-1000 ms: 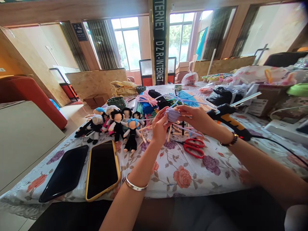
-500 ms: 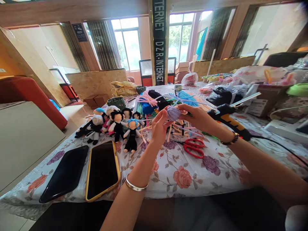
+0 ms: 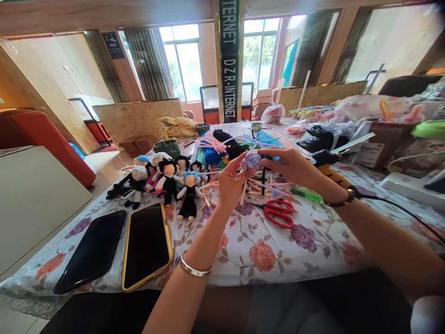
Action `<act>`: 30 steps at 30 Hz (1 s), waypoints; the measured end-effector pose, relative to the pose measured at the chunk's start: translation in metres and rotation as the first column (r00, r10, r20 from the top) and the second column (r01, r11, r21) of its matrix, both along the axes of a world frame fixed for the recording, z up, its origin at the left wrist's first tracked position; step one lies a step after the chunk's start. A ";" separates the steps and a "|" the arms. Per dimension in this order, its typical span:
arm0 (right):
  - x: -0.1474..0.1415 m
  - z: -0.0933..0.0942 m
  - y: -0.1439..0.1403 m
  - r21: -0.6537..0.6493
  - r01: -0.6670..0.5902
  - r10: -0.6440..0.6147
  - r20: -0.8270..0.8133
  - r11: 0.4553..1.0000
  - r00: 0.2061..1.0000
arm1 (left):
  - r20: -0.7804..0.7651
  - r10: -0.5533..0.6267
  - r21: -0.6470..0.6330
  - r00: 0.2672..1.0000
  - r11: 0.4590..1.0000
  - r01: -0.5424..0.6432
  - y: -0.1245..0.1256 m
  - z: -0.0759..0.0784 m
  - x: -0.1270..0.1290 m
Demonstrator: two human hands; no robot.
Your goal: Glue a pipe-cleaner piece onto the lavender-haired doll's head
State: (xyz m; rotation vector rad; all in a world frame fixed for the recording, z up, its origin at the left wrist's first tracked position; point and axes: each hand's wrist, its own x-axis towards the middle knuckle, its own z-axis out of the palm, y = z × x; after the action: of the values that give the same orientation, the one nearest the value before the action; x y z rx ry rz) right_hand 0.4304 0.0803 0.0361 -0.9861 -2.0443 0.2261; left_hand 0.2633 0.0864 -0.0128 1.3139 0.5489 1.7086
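Note:
Above the table, a small round lavender yarn piece, ridged with thick strands, is held up between my hands. My left hand has its fingers and thumb closed round its left and lower side. On the other side, my right hand pinches its upper right edge, index finger stretched along the top. Whether it is a doll's head covered in hair cannot be seen. Under the hands lie peach and black stems and red-handled scissors. Behind my right wrist is a black and yellow glue gun.
Several yarn dolls sit to the left, with a black phone-like slab and a yellow-cased phone in front. Bundles of coloured stems lie behind the hands. A green-handled tool and a power strip are on the right.
The lavender piece has turned, its strands now showing a swirl. My right hand has shifted slightly right and down, uncovering the green-handled tool. The view has moved slightly.

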 end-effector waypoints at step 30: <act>-0.007 -0.016 0.004 -0.417 -0.508 0.137 -0.656 0.753 0.742 | -0.010 0.012 0.114 1.000 0.993 -0.011 -0.011 -0.002 0.004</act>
State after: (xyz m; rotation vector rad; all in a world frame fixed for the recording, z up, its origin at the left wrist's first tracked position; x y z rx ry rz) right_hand 0.4231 0.0842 0.0205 -0.7196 -1.5468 1.2688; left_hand 0.2670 0.0759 -0.0143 1.4032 0.4723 1.7651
